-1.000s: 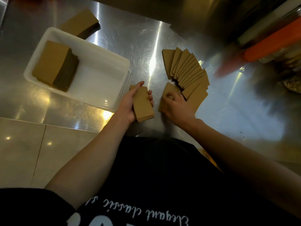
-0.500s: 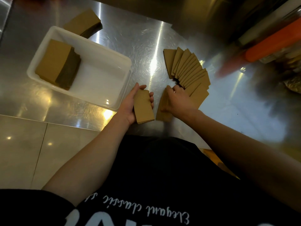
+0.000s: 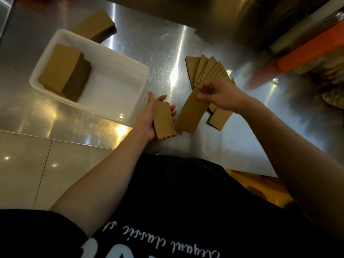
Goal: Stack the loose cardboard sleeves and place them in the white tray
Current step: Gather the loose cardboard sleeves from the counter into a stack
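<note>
My left hand [image 3: 149, 118] cradles a small stack of brown cardboard sleeves [image 3: 164, 121] just right of the white tray [image 3: 119, 53]. My right hand [image 3: 221, 94] pinches the top end of a single sleeve [image 3: 189, 112], lifted off the steel counter and hanging beside the held stack. Behind that hand a fan of loose sleeves [image 3: 206, 69] lies spread on the counter, with one more sleeve [image 3: 220, 118] at its near end. Inside the tray, against its left end, sits a tall stack of sleeves [image 3: 63, 71].
Another stack of sleeves [image 3: 94, 26] lies on the counter behind the tray. An orange object [image 3: 312, 49] and blurred containers crowd the far right. The steel counter [image 3: 186, 34] ends near my body, with tiled floor [image 3: 28, 164] at lower left.
My right hand has lifted one sleeve off the near end of the fan and raised it. My left hand keeps its stack, shifted only slightly.
</note>
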The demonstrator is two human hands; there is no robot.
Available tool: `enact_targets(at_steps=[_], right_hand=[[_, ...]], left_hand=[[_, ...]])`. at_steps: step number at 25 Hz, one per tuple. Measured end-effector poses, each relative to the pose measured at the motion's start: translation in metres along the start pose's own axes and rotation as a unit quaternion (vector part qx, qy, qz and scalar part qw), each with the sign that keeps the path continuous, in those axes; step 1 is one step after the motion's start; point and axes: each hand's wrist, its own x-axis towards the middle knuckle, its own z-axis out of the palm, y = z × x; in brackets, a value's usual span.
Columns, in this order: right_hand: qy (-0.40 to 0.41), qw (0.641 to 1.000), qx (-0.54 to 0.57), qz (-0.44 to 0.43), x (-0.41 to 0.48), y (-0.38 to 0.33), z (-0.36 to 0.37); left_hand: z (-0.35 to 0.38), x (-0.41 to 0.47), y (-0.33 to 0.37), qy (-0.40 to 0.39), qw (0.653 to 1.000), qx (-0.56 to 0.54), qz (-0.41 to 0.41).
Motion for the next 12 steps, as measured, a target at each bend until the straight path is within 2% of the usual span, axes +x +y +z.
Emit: enact_targets(at_steps=[3,6,9,12], right_hand=[[-0.033,0.998,0.056,-0.012,0.002,-0.020,-0.009],[-0.024,0.999,0.020,-0.021,0.014,-0.030,0.008],[0.044,0.996,-0.060,-0.043,0.020,-0.028,0.037],[0.117,0.986,-0.092,-0.073,0.018,-0.019,0.059]], left_hand=[[0.006,0.002,0.000,-0.020,0.999,0.038,-0.010],[0.016,0.000,-0.001,-0.076,0.995,0.064,-0.033],[0.026,-0.008,0.000,-0.109,0.991,0.048,-0.058],[0.028,-0.012,-0.003,-0.098,0.990,0.080,-0.062]])
